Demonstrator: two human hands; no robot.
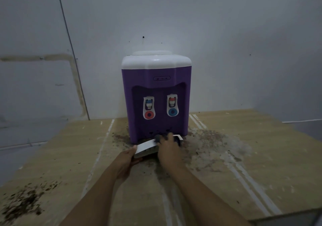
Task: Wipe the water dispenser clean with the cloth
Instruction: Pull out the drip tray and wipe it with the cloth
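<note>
A purple water dispenser (156, 95) with a white lid stands against the wall, its two taps facing me. In front of its base lies a white drip tray (146, 148), tilted and pulled out. My left hand (127, 157) grips the tray's left end. My right hand (169, 149) presses a dark grey cloth (159, 137) onto the tray near the dispenser's foot; most of the cloth is hidden under the fingers.
The dispenser stands on a wooden table (244, 164) dirtied with dark crumbs and stains around the base and at the front left (24, 203). A grey wall (226, 51) rises right behind. The table's right edge drops off at the far right.
</note>
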